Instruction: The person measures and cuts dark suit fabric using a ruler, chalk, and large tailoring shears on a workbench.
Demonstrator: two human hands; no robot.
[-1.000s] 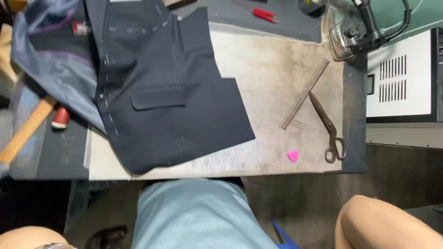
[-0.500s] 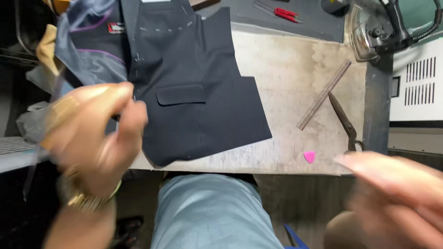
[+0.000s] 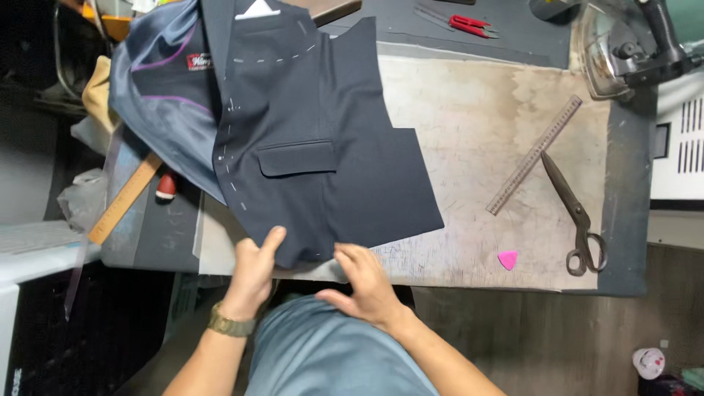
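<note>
Left hand [image 3: 257, 270] and right hand [image 3: 364, 282]: fingers spread flat, pressing near hem of dark jacket panel [image 3: 315, 154]. Ruler [image 3: 534, 155], scissors [image 3: 576, 216], pink chalk [image 3: 507, 259] at right.

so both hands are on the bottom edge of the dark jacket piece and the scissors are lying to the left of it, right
Not quite. The left hand and right hand are on the bottom edge of the dark jacket piece, but the scissors lie to its right, beside the ruler. The head view shows this.
</note>
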